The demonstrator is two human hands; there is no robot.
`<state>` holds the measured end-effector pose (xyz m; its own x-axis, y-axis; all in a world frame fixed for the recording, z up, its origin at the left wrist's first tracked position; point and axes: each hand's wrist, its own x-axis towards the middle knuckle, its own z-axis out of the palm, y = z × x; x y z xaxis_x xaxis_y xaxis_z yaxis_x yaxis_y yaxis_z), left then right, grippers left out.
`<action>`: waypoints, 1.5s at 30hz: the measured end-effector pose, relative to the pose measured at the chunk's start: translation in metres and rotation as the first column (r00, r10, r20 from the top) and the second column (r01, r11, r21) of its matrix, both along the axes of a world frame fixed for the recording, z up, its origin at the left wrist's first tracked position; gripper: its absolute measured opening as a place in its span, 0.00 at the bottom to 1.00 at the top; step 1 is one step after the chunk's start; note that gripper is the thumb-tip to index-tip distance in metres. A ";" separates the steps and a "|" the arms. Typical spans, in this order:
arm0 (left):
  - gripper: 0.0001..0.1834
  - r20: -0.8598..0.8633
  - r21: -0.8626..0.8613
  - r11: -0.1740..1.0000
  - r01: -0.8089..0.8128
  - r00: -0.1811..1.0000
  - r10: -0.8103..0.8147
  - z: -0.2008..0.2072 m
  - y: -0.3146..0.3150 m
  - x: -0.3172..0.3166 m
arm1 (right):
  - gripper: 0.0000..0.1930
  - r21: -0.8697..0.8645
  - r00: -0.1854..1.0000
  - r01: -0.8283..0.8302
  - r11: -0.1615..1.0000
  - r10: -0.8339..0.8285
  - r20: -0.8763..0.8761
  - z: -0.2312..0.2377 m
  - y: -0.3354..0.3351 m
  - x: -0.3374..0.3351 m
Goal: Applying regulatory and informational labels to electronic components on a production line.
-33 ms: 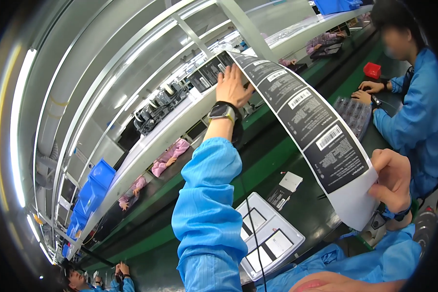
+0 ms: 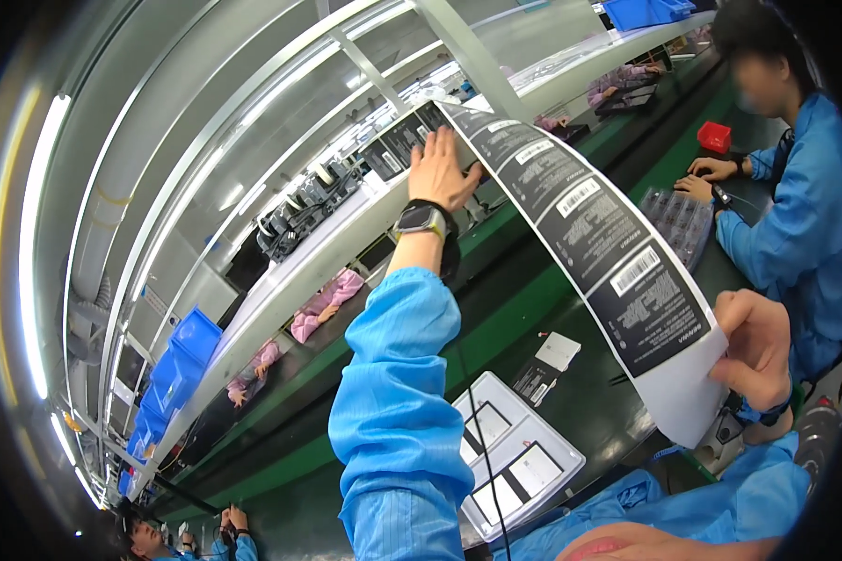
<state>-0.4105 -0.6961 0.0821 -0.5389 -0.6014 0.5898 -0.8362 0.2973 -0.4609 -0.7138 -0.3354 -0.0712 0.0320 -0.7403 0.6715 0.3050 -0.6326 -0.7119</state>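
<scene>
1. The left hand [image 2: 442,173] is raised, its fingers extended and fairly close together, thumb held apart; it grips nothing visible. It overlaps the far end of the label strip, though contact cannot be told.
2. The right hand [image 2: 754,346] pinches the blank white near end of the label strip [image 2: 608,229] between thumb and fingers.
3. That strip, black with white barcode patches, stretches between the hands, sloping down from just beside the left fingertips to the right hand's grip.
4. A wristwatch [image 2: 422,220] sits on the left wrist, just above a blue sleeve [image 2: 402,374].
5. Left of the right hand, nearer the body, lies a white tray [image 2: 538,426] holding flat battery packs [image 2: 534,469]; a thin black cable [image 2: 496,496] passes in front of it.
6. Between that tray and the right hand, a loose battery pack [image 2: 559,351] lies on the dark workbench [image 2: 575,416].
7. Beyond the right hand, a co-worker [image 2: 791,206] in blue sits near a clear compartmented tray [image 2: 675,224] and a red bin [image 2: 715,137].
</scene>
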 end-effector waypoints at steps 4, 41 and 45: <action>0.45 0.028 -0.178 0.981 0.080 0.997 -0.076 -0.005 0.007 0.026 | 0.12 -0.061 0.983 -0.102 0.993 0.110 0.147 -0.022 -0.005 -0.016; 0.15 -0.765 0.001 0.745 0.667 0.480 -0.429 -0.168 0.303 0.033 | 0.08 -0.349 0.959 0.134 0.928 -0.211 -0.192 -0.056 -0.083 0.144; 0.10 -0.791 0.031 0.725 0.688 0.460 -0.403 -0.173 0.298 0.041 | 0.10 -0.353 0.943 0.151 0.923 -0.241 -0.228 -0.059 -0.084 0.149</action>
<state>-0.3699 -0.3979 -0.0914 -0.3311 -0.5483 0.7680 -0.4386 0.8100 0.3892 -0.5651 -0.4196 -0.1304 0.1175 -0.4905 0.8635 -0.0183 -0.8704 -0.4919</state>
